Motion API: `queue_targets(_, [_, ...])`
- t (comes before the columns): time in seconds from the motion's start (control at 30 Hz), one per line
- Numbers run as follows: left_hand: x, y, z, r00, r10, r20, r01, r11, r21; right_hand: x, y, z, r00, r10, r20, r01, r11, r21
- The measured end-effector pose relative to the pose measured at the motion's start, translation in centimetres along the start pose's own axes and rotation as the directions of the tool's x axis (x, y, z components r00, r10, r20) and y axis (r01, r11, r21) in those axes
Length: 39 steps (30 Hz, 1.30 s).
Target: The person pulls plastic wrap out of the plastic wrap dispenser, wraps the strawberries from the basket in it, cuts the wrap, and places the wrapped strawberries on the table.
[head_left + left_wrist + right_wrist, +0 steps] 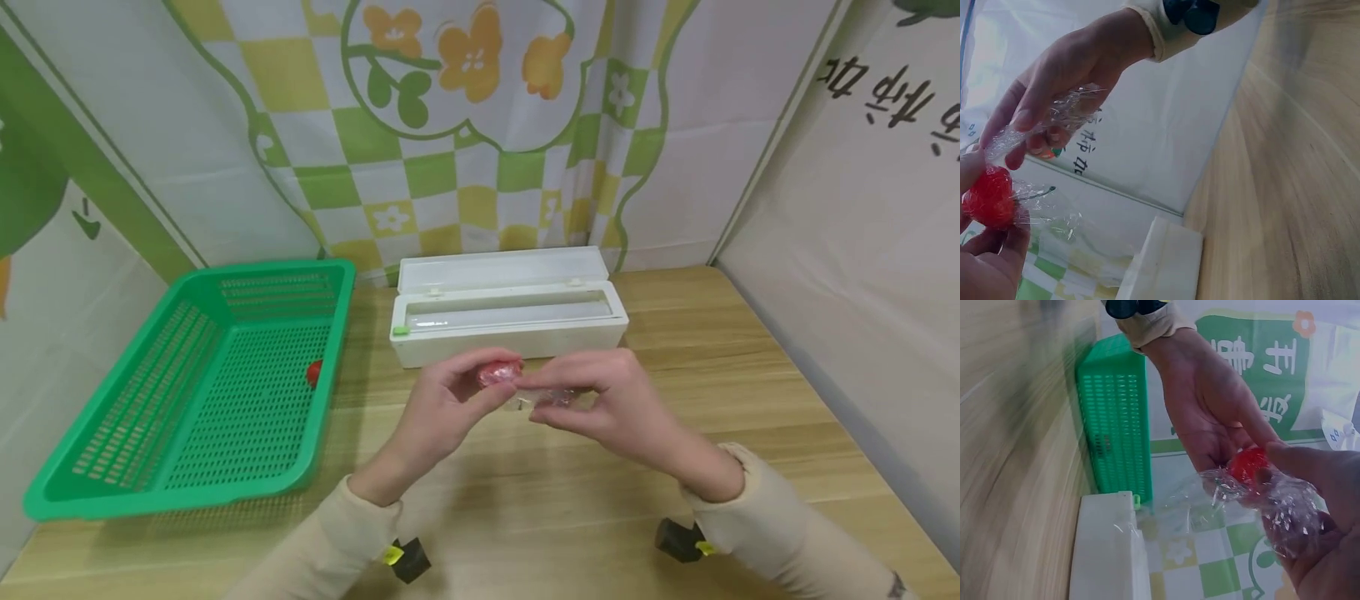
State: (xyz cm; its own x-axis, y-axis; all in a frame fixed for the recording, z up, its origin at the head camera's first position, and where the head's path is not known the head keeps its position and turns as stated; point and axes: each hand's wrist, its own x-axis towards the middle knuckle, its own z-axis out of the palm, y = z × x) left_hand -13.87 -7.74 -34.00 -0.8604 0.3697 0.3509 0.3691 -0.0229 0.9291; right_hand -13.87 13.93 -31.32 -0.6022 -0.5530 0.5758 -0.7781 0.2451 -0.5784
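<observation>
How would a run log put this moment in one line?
left hand: holds red fruit | right hand: holds clear film | white box: lid open | green basket: red item inside

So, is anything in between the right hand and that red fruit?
Yes: clear plastic film, bunched in the right hand and stretching to the red fruit, which the left hand holds. No other object shows between them.

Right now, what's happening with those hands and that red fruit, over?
Left hand holds the cherry. Right hand grips bunched clear wrap beside it. Nothing visibly in the way.
</observation>
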Motion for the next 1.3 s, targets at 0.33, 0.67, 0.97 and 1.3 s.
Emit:
queue_targets(0.33, [-0.2,-0.2,-0.5,0.998,-0.016,0.064,0.02,0.997,-0.072,-0.1,-0.1,-2.1,0.988,0.121,0.093,-0.126,0.99,0.054])
queue_targets(0.67, [-0.1,0.1,-0.4,0.99,0.046,0.136,-0.033,0.995,-0.092,0.2,0.2,-3.1,0.937,0.279,0.208,-0.326,0.913,0.243])
queue_targets(0.97, [-0.3,0.0,-0.2,0.984,-0.005,0.178,0.038,0.983,-0.181,0.8,0.5,-2.3,0.945,0.306,0.117,-0.326,0.912,0.25])
queue_targets(1.3, [0.0,0.1,0.1,0.986,-0.084,0.143,0.111,0.974,-0.195,0.8,0.3,-1.2,0.962,0.266,-0.06,-0.251,0.95,0.186])
